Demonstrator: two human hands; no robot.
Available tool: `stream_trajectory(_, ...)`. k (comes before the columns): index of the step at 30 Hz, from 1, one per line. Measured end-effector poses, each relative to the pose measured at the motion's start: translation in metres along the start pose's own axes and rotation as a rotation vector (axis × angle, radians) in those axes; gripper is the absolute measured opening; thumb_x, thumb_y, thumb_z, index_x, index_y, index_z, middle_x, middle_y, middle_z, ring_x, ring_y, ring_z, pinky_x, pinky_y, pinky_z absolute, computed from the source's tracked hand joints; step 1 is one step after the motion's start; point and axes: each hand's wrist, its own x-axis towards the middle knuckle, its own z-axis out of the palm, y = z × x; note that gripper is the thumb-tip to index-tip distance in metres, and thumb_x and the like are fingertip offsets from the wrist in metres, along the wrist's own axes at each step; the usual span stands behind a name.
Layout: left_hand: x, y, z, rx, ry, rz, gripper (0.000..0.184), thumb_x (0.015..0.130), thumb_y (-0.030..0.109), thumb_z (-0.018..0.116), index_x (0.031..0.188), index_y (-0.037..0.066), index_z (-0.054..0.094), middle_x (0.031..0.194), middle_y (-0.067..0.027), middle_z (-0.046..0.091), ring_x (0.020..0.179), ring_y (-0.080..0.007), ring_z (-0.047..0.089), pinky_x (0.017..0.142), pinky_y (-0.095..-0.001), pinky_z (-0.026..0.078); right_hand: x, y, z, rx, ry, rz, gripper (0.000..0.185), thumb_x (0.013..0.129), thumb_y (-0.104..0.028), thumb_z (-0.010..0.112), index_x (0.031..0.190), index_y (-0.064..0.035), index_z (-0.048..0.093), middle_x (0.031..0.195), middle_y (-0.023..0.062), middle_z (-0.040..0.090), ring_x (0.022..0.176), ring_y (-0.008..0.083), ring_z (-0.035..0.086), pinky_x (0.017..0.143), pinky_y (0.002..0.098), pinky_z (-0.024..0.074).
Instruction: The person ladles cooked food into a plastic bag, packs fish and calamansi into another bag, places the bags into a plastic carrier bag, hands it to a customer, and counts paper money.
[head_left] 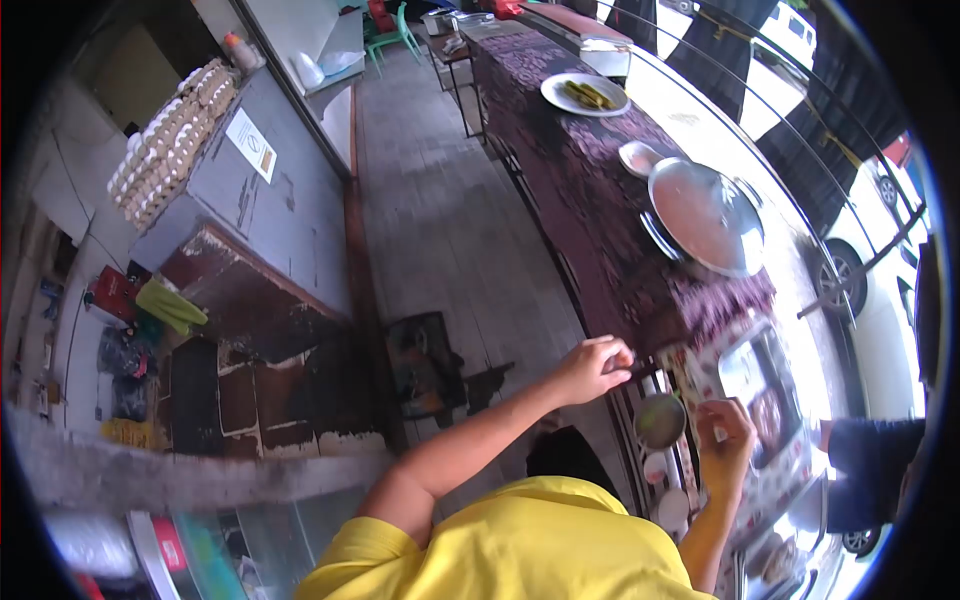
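Observation:
My left hand (592, 370) is raised at the near edge of the table, its fingers curled together; whatever they hold, if anything, is too small to name. My right hand (726, 430) has its fingers bent beside a small bowl (661, 421) with something green in it, and its fingertips are blurred. Right of that hand lies a metal tray (752, 380) with food in it. Farther along the table stand a large steel pot (706, 215) with pinkish contents, a small bowl (640, 158) and a white plate (585, 95) with green pieces.
A patterned purple cloth (540, 130) covers the long table. Stacked egg trays (170, 145) stand on a grey counter (260, 200) at left. A dark bin (425, 365) is on the floor. Another person's dark sleeve (875, 470) shows at right, near metal railings.

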Motion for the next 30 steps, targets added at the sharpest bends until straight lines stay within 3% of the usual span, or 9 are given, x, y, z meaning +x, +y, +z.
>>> stream_trajectory(3,0.013,-0.073,-0.076,0.129,-0.047,-0.158,0.014,0.079,0.012,0.065,0.086,0.003,0.057,0.079,-0.0071,0.057,0.067,-0.0168,0.057,0.063,-0.0297,0.047,0.092,0.009,0.077,0.105,-0.116,-0.082,0.01,0.073,0.006,0.06,0.082,0.0009,0.062,0.073,0.0083,0.058,0.063,0.0172,0.059,0.059,0.0249,0.0467)
stream_trajectory(7,-0.014,-0.165,-0.18,0.495,0.082,-0.411,0.015,0.077,0.01,0.064,0.087,0.002,0.057,0.085,-0.0117,0.06,0.08,-0.0274,0.06,0.07,-0.0359,0.048,0.238,-0.011,0.176,0.09,-0.317,-0.21,0.008,0.073,0.004,0.061,0.079,0.0002,0.061,0.071,0.0101,0.057,0.062,0.0214,0.06,0.056,0.0275,0.0489)
stream_trajectory(13,-0.052,-0.219,-0.29,0.342,0.271,-0.848,0.021,0.073,0.012,0.069,0.087,-0.001,0.059,0.079,-0.0148,0.062,0.076,-0.0308,0.061,0.068,-0.0362,0.048,0.435,-0.113,0.315,0.256,-0.594,-0.466,0.009,0.073,0.004,0.061,0.082,0.0007,0.061,0.076,0.0116,0.056,0.063,0.0233,0.06,0.058,0.029,0.05)
stream_trajectory(18,-0.046,-0.295,-0.376,0.187,0.58,-1.039,0.02,0.073,0.014,0.069,0.084,0.0,0.06,0.077,-0.0156,0.063,0.073,-0.0331,0.061,0.066,-0.039,0.048,0.549,-0.146,0.453,0.294,-0.779,-0.702,0.013,0.072,0.004,0.061,0.084,0.0006,0.059,0.081,0.0121,0.057,0.068,0.0254,0.06,0.059,0.0306,0.0499)
stream_trajectory(19,-0.04,-0.317,-0.406,0.173,0.61,-1.058,0.02,0.073,0.015,0.069,0.083,0.0,0.06,0.077,-0.0156,0.063,0.073,-0.0336,0.06,0.066,-0.0398,0.048,0.57,-0.15,0.48,0.271,-0.81,-0.68,0.014,0.072,0.004,0.061,0.084,0.0005,0.059,0.081,0.0119,0.057,0.07,0.0249,0.06,0.059,0.0304,0.0499)
stream_trajectory(22,0.001,-0.384,-0.517,0.349,0.427,-0.962,0.021,0.073,0.017,0.069,0.085,0.001,0.06,0.078,-0.0157,0.063,0.075,-0.0351,0.06,0.067,-0.0412,0.048,0.637,-0.167,0.547,0.185,-0.891,-0.581,0.017,0.07,0.006,0.061,0.086,0.0001,0.06,0.084,0.0114,0.058,0.074,0.0233,0.06,0.06,0.0296,0.0499)
stream_trajectory(23,0.022,-0.393,-0.543,0.343,0.472,-0.951,0.022,0.074,0.017,0.068,0.086,0.001,0.06,0.08,-0.016,0.062,0.077,-0.0352,0.06,0.069,-0.0414,0.047,0.66,-0.168,0.566,0.165,-0.93,-0.621,0.017,0.071,0.005,0.061,0.087,-0.0008,0.06,0.086,0.0115,0.058,0.07,0.0233,0.059,0.061,0.0303,0.0497)
stream_trajectory(26,0.146,-0.423,-0.683,0.487,0.556,-0.844,0.022,0.075,0.017,0.067,0.09,0.003,0.06,0.089,-0.016,0.062,0.086,-0.0343,0.058,0.075,-0.0405,0.046,0.736,-0.208,0.609,0.232,-0.909,-0.563,0.018,0.073,0.001,0.061,0.091,-0.0036,0.061,0.086,0.0119,0.057,0.067,0.0258,0.06,0.06,0.0332,0.0497)
stream_trajectory(30,0.285,-0.469,-0.812,0.559,0.587,-0.612,0.022,0.075,0.014,0.067,0.094,0.005,0.06,0.096,-0.0144,0.06,0.095,-0.0327,0.055,0.081,-0.0394,0.045,0.84,-0.228,0.675,0.187,-0.736,-0.542,0.014,0.074,0.001,0.061,0.087,-0.0019,0.061,0.081,0.0118,0.057,0.065,0.0246,0.059,0.059,0.0317,0.0483)
